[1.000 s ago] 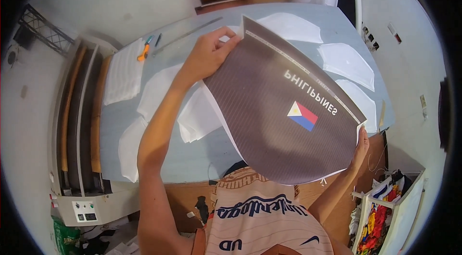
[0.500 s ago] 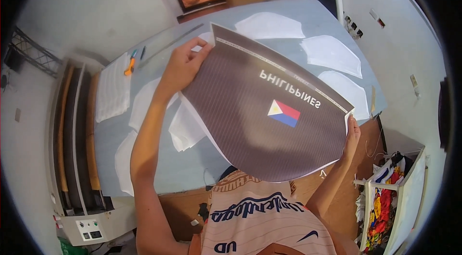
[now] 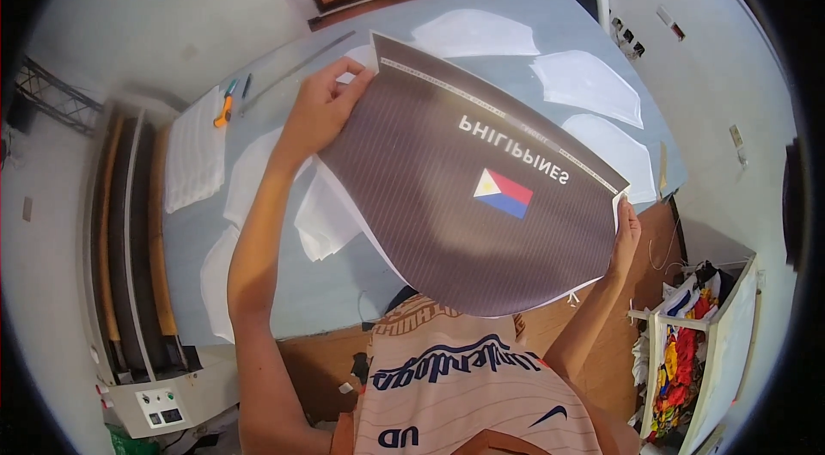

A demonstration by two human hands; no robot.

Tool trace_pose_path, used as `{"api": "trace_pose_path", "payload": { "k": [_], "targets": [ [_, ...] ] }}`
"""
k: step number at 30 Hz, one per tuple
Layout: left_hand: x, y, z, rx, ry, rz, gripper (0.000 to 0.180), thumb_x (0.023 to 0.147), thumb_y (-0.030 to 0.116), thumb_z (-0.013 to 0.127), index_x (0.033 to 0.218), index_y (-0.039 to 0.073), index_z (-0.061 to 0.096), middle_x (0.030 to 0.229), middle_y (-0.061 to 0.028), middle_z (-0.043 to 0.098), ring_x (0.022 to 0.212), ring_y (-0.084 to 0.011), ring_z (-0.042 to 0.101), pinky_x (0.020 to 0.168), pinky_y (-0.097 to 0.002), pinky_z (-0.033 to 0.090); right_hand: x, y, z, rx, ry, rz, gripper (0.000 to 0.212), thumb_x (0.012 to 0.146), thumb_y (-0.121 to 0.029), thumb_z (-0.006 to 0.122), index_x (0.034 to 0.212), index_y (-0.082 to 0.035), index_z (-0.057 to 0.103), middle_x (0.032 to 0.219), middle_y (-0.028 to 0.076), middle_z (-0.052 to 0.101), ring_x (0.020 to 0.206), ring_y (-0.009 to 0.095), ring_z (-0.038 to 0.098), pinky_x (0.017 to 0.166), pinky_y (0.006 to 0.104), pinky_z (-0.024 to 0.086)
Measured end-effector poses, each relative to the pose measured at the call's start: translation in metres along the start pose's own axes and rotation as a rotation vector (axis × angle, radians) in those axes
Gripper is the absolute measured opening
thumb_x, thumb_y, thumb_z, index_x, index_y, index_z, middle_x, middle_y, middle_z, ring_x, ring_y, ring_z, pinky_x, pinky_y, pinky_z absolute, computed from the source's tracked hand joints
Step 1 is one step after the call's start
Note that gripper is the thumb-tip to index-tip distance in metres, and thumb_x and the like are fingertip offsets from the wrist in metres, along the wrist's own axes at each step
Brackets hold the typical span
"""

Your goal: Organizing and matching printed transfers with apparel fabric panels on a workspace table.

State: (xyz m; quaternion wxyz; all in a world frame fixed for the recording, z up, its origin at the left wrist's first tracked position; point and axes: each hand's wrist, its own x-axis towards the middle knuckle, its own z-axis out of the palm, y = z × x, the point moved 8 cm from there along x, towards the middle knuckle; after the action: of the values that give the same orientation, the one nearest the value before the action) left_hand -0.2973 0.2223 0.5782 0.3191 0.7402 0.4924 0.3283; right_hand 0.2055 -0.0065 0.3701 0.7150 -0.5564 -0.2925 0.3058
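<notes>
A large dark grey printed paper sleeve panel (image 3: 412, 189) is held up in front of me over the table's near side. It has fine stripes, white flipped lettering, a small red, blue and white flag print and a thin white border. My left hand (image 3: 325, 104) pinches its upper left corner between thumb and fingers. At the right corner, my right hand (image 3: 626, 232) grips the edge, with some fingers hidden behind the panel. White sleeve-shaped pieces (image 3: 473, 32) lie on the table (image 3: 361, 300) around it, and the panel covers part of the tabletop.
A stack of white pieces (image 3: 196, 154) lies at the table's left, with an orange cutter (image 3: 224, 107) and a long ruler (image 3: 296, 73) nearby. A roller machine (image 3: 137, 240) stands left. On the right, a white bin (image 3: 687, 360) holds colourful fabric scraps.
Both hands keep their hold on the panel, which looks almost still. The whole view has shifted slightly, so everything sits a little higher and further left.
</notes>
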Motion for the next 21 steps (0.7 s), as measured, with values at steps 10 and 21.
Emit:
{"api": "trace_pose_path", "payload": {
  "k": [10, 21],
  "targets": [
    [0.017, -0.031, 0.03, -0.059, -0.026, 0.146, 0.024, 0.099, 0.027, 0.063, 0.103, 0.003, 0.065, 0.074, -0.0008, 0.066, 0.069, -0.0058, 0.059, 0.063, -0.0233, 0.045, 0.011, 0.016, -0.031, -0.138, 0.048, -0.012, 0.03, 0.102, -0.026, 0.061, 0.113, 0.0, 0.07, 0.102, 0.001, 0.069, 0.091, 0.007, 0.061, 0.08, 0.021, 0.047],
    [0.024, -0.096, 0.076, -0.134, -0.014, 0.195, 0.025, 0.097, 0.026, 0.065, 0.103, 0.003, 0.068, 0.075, -0.0023, 0.066, 0.068, -0.0057, 0.053, 0.062, -0.0242, 0.041, 0.025, 0.018, -0.035, -0.187, 0.034, -0.049, 0.033, 0.102, -0.028, 0.06, 0.113, 0.002, 0.07, 0.102, 0.004, 0.07, 0.087, 0.009, 0.063, 0.077, 0.0225, 0.049]
  ]
}}
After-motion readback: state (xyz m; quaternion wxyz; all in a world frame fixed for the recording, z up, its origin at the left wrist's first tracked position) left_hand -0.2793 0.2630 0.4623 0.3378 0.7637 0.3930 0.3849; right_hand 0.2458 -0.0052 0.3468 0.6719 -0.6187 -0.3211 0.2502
